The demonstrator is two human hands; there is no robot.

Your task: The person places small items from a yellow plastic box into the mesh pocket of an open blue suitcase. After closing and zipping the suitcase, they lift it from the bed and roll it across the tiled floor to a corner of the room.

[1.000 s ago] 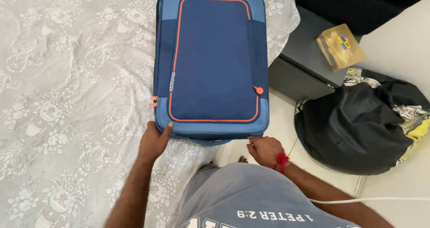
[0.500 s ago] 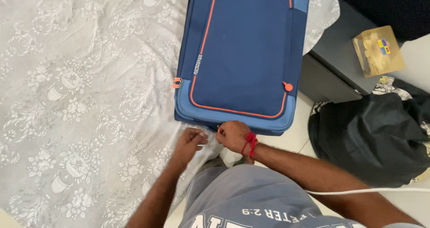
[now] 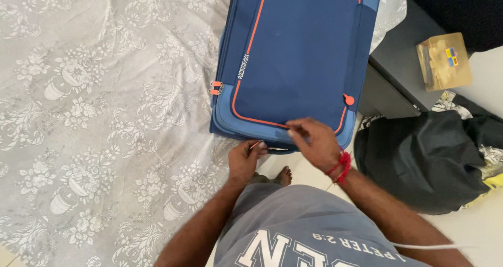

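Two hands work at the near edge of a blue suitcase lying flat on the bed, seen from the head camera. Left hand pinches a small metal zip pull at the case's near rim, fingers closed on it. Right hand, with a red thread at the wrist, rests loosely curled on the lid just above that rim, grasping nothing I can make out. Seemingly the step is working the zip; next would call for steadying the lid while drawing the pull along. Beyond the right hand sits a black bag.
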